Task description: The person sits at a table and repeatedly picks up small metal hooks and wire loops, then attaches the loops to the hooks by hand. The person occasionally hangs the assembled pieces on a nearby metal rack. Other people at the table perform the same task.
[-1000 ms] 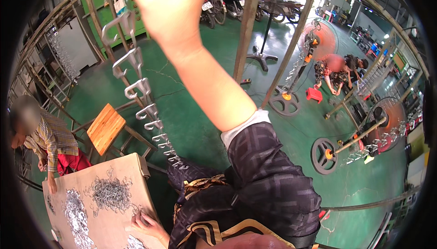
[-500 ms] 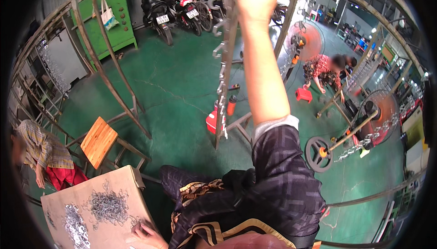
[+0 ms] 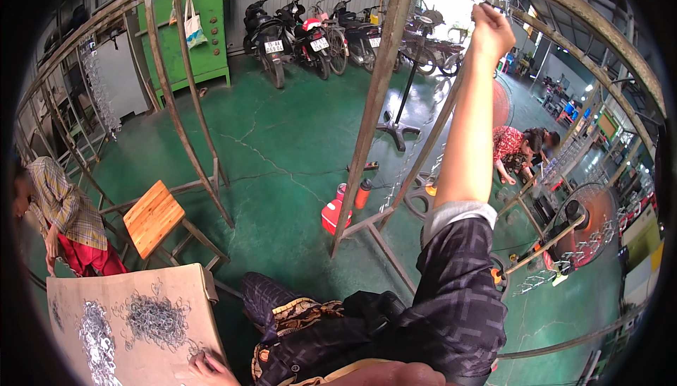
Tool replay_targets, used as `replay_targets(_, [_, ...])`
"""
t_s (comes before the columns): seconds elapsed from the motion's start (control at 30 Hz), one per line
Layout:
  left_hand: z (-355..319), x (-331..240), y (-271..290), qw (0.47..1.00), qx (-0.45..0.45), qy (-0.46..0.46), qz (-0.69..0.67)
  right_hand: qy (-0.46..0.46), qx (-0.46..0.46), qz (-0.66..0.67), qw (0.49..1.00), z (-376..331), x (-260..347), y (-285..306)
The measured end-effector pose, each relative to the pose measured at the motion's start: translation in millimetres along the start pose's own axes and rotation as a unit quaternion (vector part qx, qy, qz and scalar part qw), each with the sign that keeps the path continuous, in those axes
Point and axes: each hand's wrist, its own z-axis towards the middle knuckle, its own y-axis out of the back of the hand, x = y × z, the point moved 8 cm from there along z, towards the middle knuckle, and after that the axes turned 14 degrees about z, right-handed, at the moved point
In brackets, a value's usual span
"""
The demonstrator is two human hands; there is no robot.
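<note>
Across the green floor [image 3: 282, 125], the raised right hand [image 3: 492, 29] has swung rightward along the metal frame [image 3: 371, 118]; left hand [image 3: 209, 370] beside wire pieces [image 3: 154, 319], both grips unclear.

- Tabletop [image 3: 148, 366]: matt cardboard;
- dark pieces [image 3: 155, 320] on the tabletop: thin metal wire;
- silvery pieces [image 3: 97, 344] on the tabletop: shiny metal;
- stool [image 3: 154, 220] beyond the tabletop: smooth wood;
- floor [image 3: 275, 132] beyond the tabletop: smooth, glossy

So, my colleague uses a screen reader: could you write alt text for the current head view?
A person's bare right hand is raised near the top of a brown metal frame; their left hand is at a tan cardboard-covered table with loose grey wire pieces. Beyond, dark motorbikes stand on a green floor.
</note>
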Motion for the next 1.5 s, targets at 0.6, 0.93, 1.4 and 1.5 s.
replay_targets(0.6, [7,-12,11,0.999,0.029,0.028,0.002,-0.077,0.008,-0.071,0.994,124,-28,-8])
replay_targets(0.93, [-1,0,2,0.996,0.070,0.059,-0.006,-0.155,0.066,0.002,0.986,118,-48,-19])
replay_targets(1.4, [3,-3,-1,0.995,0.078,0.063,-0.024,-0.134,0.065,-0.042,0.988,137,-56,-3])
replay_targets(1.5, [2,-4,0,0.995,0.083,0.059,-0.010,-0.143,0.062,-0.028,0.987,120,-45,-5])
